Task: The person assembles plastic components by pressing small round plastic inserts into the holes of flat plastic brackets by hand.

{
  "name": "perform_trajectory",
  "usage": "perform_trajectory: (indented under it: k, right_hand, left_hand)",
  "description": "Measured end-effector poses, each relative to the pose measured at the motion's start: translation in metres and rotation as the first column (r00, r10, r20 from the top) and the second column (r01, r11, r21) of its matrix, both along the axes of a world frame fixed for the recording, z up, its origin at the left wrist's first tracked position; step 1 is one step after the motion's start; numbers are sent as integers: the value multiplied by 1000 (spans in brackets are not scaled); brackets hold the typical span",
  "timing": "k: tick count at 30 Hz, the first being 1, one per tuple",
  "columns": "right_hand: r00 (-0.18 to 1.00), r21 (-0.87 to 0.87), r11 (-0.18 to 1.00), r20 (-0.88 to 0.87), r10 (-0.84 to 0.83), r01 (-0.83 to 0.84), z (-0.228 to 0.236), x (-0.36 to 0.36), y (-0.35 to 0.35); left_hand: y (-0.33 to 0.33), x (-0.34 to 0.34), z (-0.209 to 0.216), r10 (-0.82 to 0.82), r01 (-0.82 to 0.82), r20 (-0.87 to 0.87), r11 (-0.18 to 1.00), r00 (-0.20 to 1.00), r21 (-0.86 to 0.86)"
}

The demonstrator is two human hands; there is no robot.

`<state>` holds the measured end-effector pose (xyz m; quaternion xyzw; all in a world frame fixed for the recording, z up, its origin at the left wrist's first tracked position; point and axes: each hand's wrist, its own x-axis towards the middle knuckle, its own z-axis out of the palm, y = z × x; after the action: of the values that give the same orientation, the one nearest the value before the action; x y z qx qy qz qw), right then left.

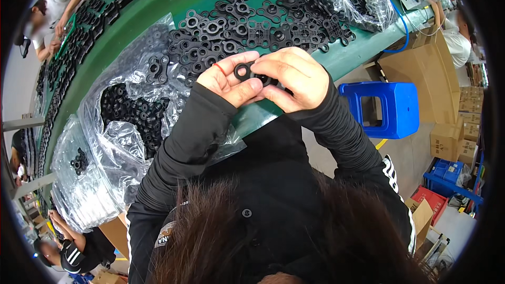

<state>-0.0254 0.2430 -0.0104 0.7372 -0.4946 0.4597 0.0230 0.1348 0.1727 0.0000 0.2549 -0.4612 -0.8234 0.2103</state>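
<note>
- The left hand (223, 80) and right hand (295, 80) are close together, thumbs and fingers pinching a small black ringed plastic part (242, 72), held above the near edge of the smooth green worktop (336, 62).
- Fingers hide much of the part; whether it is one piece or two, I cannot tell.
- To handle it well, I would steady the ring with the left hand, square it up before pressing with the right thumb, and keep fingertips off the hole.
- Working over the worktop, near the heap of black multi-ringed plastic parts (208, 37), seems sensible.
- Printing shows on a dark sleeve's patch (165, 235) and a brown cardboard box (446, 137); I leave it uncopied.
</note>
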Motion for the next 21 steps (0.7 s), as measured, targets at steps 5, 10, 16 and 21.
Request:
perform_trajectory:
  k: [5, 10, 16, 21]
  right_hand:
    - [992, 23, 993, 58, 110, -112, -4, 2, -3]
    - [997, -70, 997, 78, -12, 18, 0, 4, -4]
    - [425, 380, 827, 884, -194, -414, -10, 6, 12]
    - [425, 306, 836, 900, -98, -456, -9, 5, 10]
  left_hand:
    - [-5, 6, -10, -23, 28, -32, 989, 999, 147]
    - [-6, 9, -12, 40, -19, -139, 989, 990, 146]
    - [2, 6, 7, 139, -145, -59, 983, 989, -112]
    - [2, 9, 9, 127, -126, -12, 971, 992, -204]
